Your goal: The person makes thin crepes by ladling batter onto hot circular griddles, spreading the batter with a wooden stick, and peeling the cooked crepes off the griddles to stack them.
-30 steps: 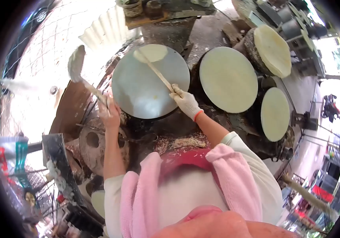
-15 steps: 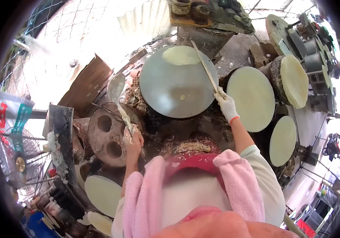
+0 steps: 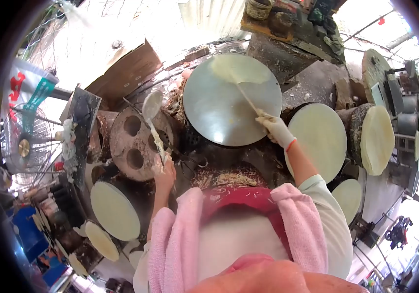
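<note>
My bare left hand (image 3: 164, 169) is wrapped round the handle of a batter-coated ladle (image 3: 152, 106), its bowl raised at the left of the round griddle (image 3: 219, 115). My right hand (image 3: 274, 128), in a white glove with an orange cuff, is closed on a thin wooden stick (image 3: 246, 96). The stick reaches over the griddle, its far end in a pale batter patch (image 3: 243, 69) at the far side. Right of that hand lies a round surface covered with a pale sheet (image 3: 317, 139).
A drum with round holes (image 3: 133, 141) stands at the left, before a cardboard sheet (image 3: 126, 73). Pale discs lie at lower left (image 3: 115, 211) and right (image 3: 377, 140). A fan (image 3: 23, 146) is at far left; a cluttered bench (image 3: 297, 29) stands beyond the griddle.
The view has swung, shifting the scene. The batter patch has spread wider, and the stick's tip has moved from its right edge into it. The ladle has dropped lower beside the griddle.
</note>
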`<state>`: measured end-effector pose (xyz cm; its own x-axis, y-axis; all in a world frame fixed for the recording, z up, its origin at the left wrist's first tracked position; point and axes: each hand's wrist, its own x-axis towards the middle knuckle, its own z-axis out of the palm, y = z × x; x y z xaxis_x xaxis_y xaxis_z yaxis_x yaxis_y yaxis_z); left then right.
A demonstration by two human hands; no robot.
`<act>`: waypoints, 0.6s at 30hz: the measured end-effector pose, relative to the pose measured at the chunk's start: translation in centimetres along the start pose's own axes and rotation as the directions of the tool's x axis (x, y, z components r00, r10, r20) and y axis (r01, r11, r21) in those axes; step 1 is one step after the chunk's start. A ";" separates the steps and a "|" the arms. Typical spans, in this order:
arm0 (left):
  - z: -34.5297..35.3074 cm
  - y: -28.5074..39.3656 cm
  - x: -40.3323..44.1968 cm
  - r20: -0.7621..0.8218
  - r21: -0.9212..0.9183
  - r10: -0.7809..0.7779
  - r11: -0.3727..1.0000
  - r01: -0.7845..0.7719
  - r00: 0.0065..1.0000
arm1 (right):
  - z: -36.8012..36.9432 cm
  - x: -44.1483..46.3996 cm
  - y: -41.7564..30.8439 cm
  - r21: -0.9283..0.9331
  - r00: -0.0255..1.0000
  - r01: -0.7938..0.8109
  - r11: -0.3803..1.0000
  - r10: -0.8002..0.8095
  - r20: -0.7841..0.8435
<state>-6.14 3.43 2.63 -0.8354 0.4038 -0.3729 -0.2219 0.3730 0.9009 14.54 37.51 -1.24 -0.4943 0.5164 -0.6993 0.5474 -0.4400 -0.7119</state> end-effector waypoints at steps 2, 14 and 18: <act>0.2 0.0 -0.6 0.030 0.046 -0.109 0.993 0.108 0.994 | 0.2 0.6 0.0 -0.001 0.993 0.069 0.998 -0.069 0.096; 1.7 -0.5 -4.2 -0.165 0.059 -0.281 0.954 0.294 0.945 | -6.1 4.1 -2.1 -0.280 0.936 0.112 0.953 -0.006 0.351; 0.7 -3.6 -4.4 -0.178 0.378 -0.061 0.917 0.126 0.982 | -9.9 9.2 -2.5 -0.357 0.948 0.297 0.885 -0.230 0.220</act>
<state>-1.34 0.89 0.83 -0.8965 0.2246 -0.3820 -0.1187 0.7088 0.6954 15.35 50.66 -5.30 -0.7428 0.4292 -0.5138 0.5789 0.0264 -0.8149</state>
